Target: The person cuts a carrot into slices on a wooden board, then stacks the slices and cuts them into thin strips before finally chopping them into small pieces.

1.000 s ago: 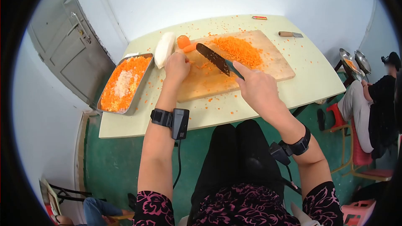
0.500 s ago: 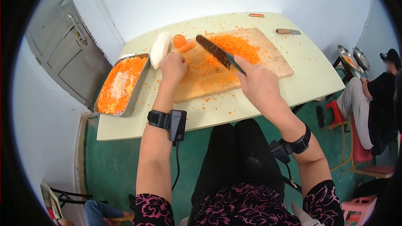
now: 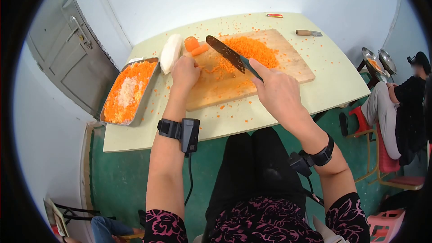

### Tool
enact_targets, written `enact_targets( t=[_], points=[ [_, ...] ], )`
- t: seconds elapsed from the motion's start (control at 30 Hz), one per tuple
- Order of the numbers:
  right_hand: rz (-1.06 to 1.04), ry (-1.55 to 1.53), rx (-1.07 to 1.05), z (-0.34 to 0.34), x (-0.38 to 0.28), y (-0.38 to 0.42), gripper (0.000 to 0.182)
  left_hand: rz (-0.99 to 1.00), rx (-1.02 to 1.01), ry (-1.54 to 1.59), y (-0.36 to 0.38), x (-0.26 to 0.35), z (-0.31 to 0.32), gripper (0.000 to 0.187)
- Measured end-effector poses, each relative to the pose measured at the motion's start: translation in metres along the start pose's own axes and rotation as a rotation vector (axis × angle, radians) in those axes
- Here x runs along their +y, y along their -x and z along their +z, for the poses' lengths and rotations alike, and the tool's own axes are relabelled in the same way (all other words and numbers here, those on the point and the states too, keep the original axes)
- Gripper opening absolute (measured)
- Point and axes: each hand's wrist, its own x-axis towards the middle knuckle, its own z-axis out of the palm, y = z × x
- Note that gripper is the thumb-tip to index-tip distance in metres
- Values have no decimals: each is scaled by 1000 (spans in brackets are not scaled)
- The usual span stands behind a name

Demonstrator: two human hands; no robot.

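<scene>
My right hand [image 3: 280,91] is wrapped round the dark handle of a kitchen knife [image 3: 225,54]. Its broad blade, flecked with carrot bits, points up and left above the wooden cutting board [image 3: 288,58]. Closed at the board's left edge, my left hand [image 3: 185,71] has its fingertips tucked under, so what they hold is hidden. Carrot pieces [image 3: 192,44] lie just beyond that hand, and a long peeled white vegetable [image 3: 171,54] lies to its left. A heap of chopped carrot [image 3: 253,51] covers the board's far middle, with scattered bits nearer the blade.
A metal tray [image 3: 143,101] of chopped carrot and pale bits stands at the table's left. A wooden-handled blade [image 3: 308,33] and a red lighter [image 3: 274,15] lie at the far right. A seated person [image 3: 407,94] is beyond the table's right side, near metal bowls [image 3: 372,60].
The knife blade has shifted slightly left over the board. My left hand stays closed in nearly the same place, and the whole view has moved a little.
</scene>
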Motion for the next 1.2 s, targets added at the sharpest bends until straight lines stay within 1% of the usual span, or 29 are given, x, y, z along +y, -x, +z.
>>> enact_targets(
  t=[0.07,0.13,0.23,0.33,0.43,0.53,0.63,0.73,0.83,0.87,0.97,1.07,1.17,1.2],
  points=[
    [5,19,-16,1,1,1,37,-24,-41,16,0,0,-1,10],
    [5,29,-32,3,5,-1,37,-22,-29,9,-2,-2,2,9],
    [29,-10,36,-7,7,-4,37,3,-6,-4,-1,-2,2,9],
    [14,16,0,2,13,-5,37,21,9,-33,0,-1,2,13],
    [86,16,-53,-10,9,-8,36,15,18,-41,-3,-2,2,15],
    [41,-4,43,-2,12,-4,36,11,27,-27,-1,-2,3,14],
    [23,3,0,2,15,-5,37,15,23,-21,-2,-3,2,14],
    [41,10,27,-5,10,-4,36,9,18,-21,-2,-4,3,14],
    [-35,-75,186,-4,5,4,36,33,21,0,-4,-6,0,15],
    [-38,-113,148,-5,3,6,36,48,19,6,-4,-8,-1,16],
    [-33,-224,43,-8,-3,12,36,-7,-32,188,-9,-18,-1,8],
    [-14,-284,-30,-10,-5,17,35,-73,-77,208,-10,-18,-1,8],
    [-11,-276,-53,-14,-8,21,34,-47,49,94,-11,-19,10,9],
    [-16,-249,-59,-16,-7,22,33,-46,53,97,-11,-19,11,10]
  ],
)
